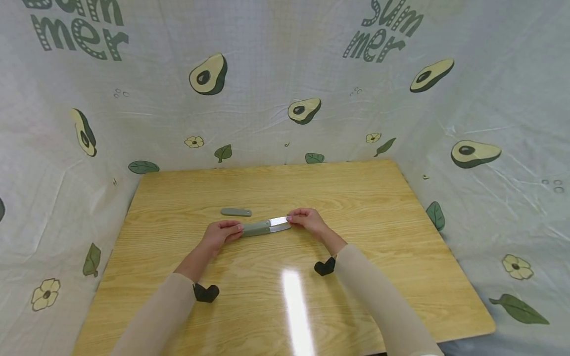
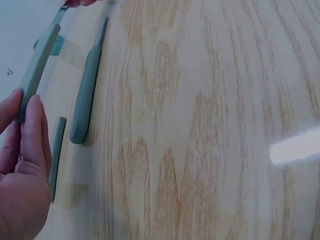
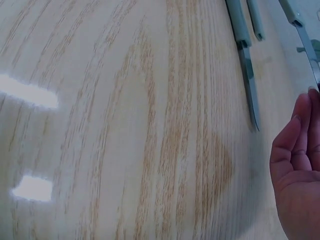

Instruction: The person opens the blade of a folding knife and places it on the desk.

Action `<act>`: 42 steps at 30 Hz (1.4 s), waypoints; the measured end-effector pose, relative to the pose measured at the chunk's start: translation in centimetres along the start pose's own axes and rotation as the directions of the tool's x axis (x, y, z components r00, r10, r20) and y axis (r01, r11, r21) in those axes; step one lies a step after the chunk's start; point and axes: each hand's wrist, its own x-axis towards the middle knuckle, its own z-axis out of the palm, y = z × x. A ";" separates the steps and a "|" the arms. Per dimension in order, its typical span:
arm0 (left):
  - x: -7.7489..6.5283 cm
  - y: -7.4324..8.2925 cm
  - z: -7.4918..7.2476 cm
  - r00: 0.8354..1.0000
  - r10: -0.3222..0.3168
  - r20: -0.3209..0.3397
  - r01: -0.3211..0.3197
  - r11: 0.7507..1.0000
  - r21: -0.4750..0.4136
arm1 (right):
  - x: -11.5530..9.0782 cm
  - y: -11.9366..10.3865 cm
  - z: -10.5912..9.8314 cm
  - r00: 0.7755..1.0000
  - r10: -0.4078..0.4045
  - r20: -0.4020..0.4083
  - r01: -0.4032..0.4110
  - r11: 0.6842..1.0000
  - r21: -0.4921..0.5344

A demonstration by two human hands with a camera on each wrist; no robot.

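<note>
One knife (image 1: 278, 221) with a grey-green handle and a shiny blade is held up between both hands. Its handle end is gripped by my left hand (image 1: 220, 234), between thumb and fingers. At the other end my right hand (image 1: 309, 221) pinches the blade near its tip. A second, similar knife (image 2: 87, 95) lies on the table just under and in front of the held one, its blade pointing right. Behind them rests a short grey-green piece (image 1: 236, 212) with a small hole near one end; whether it is a sheath or a loose handle I cannot tell.
The wooden table (image 1: 374, 296) has a bright light reflection near its front. A white curtain (image 1: 258, 118) printed with avocados and leaves stands along the back and both sides. Black wrist mounts (image 1: 206, 293) sit on both forearms.
</note>
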 end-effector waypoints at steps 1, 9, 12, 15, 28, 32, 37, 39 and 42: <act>0.1 0.0 0.0 1.000 0.004 0.002 -0.004 1.000 -0.001 | 0.0 -0.1 0.0 1.000 -0.001 -0.001 0.001 1.000 0.010; 0.5 0.1 0.3 0.998 0.043 -0.042 -0.042 0.999 0.028 | 0.3 -0.3 -0.1 0.999 -0.031 -0.010 0.032 0.999 0.011; 0.7 0.0 0.4 0.996 0.040 -0.082 -0.038 0.999 0.024 | 0.4 -0.3 0.0 1.000 -0.018 -0.022 0.018 0.999 0.032; 1.0 0.0 0.4 0.992 0.029 -0.121 -0.027 1.000 0.013 | 0.6 -0.2 0.3 0.998 0.008 -0.056 -0.006 0.999 0.044; 1.9 -0.8 0.8 0.965 0.029 -0.259 0.000 0.994 0.109 | 1.3 0.1 1.5 0.971 0.097 -0.219 -0.107 0.994 -0.034; 2.0 -1.1 0.8 0.953 0.033 -0.300 0.008 0.991 0.134 | 1.4 -0.1 1.7 0.964 0.108 -0.245 -0.124 0.991 -0.049; 2.3 -1.2 1.2 0.933 0.060 -0.355 0.013 0.980 0.200 | 1.5 -0.3 1.8 0.950 0.115 -0.291 -0.150 0.984 -0.100; 2.3 -1.2 1.4 0.924 0.080 -0.373 0.015 0.969 0.246 | 1.5 -0.4 1.8 0.944 0.117 -0.310 -0.161 0.980 -0.120; 2.3 -1.2 1.6 0.914 0.103 -0.393 0.028 0.949 0.314 | 1.6 -0.5 1.7 0.937 0.117 -0.328 -0.169 0.976 -0.134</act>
